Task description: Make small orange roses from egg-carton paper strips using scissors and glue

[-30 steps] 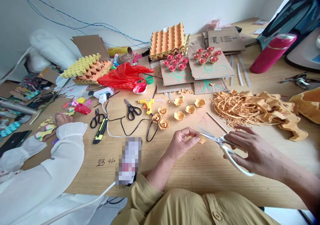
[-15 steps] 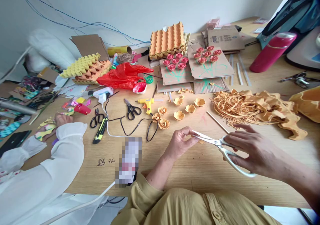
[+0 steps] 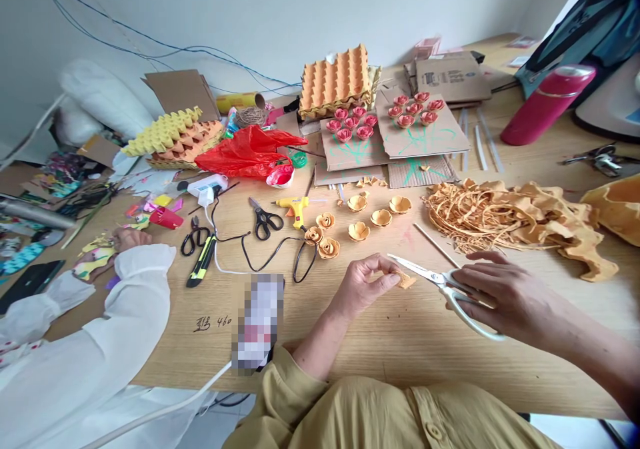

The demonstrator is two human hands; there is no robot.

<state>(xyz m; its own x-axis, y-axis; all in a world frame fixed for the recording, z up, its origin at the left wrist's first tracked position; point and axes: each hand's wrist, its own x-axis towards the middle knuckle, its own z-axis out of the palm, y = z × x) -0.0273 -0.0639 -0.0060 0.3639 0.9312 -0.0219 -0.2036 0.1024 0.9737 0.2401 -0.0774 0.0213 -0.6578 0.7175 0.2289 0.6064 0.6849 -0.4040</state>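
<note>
My left hand (image 3: 367,282) pinches a small orange piece of egg carton (image 3: 406,280) between thumb and fingers, low over the table. White-handled scissors (image 3: 470,312) are in my right hand (image 3: 505,299), with fingers through the loops. Their blades look closed together and point left, just above the carton piece. Beyond my left hand lie several orange carton cups (image 3: 381,217) shaped like open petals. Beside them sit three rolled orange roses (image 3: 329,247). A thin wooden stick (image 3: 436,245) lies behind the scissors.
Orange carton scraps (image 3: 480,216) are heaped at right, near a pink bottle (image 3: 547,106). A yellow glue gun (image 3: 295,209), black scissors (image 3: 265,220) and a cutter (image 3: 201,261) lie left of centre. Red flowers (image 3: 405,121) stand on cardboard behind. A co-worker's white sleeve (image 3: 135,302) reaches in at left.
The scissor blades have risen off the carton piece, which now shows more fully in my left hand. The handles have drawn closer together. The left hand has hardly moved.
</note>
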